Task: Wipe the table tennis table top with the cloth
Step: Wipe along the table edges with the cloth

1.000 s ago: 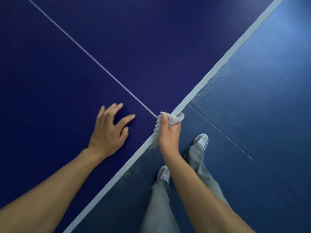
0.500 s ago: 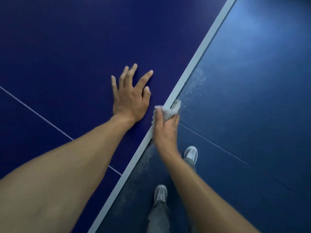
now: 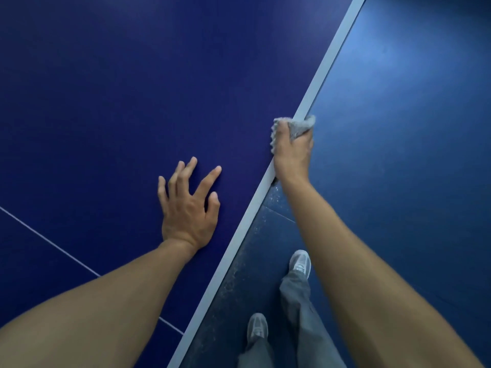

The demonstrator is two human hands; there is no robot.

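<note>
Right hand [image 3: 292,152] grips bunched grey cloth [image 3: 300,126] on the white edge band [image 3: 326,67]; left hand [image 3: 188,208] flat, fingers spread, on table top [image 3: 132,88]; judged partway, edge ahead likely left to wipe.

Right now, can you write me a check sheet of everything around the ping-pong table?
Surface: dark blue table top, with a thin white line across it and a pale stripe along its edge.
Job's things: grey cloth, bunched on the edge stripe.
Clutter: nothing seen.
Hands: left hand rests on the table top, fingers spread; right hand grips the cloth at the edge.
Cables: nothing seen.
Surroundings: blue floor with pale specks beside the table; grey shoes and grey trousers below.
</note>
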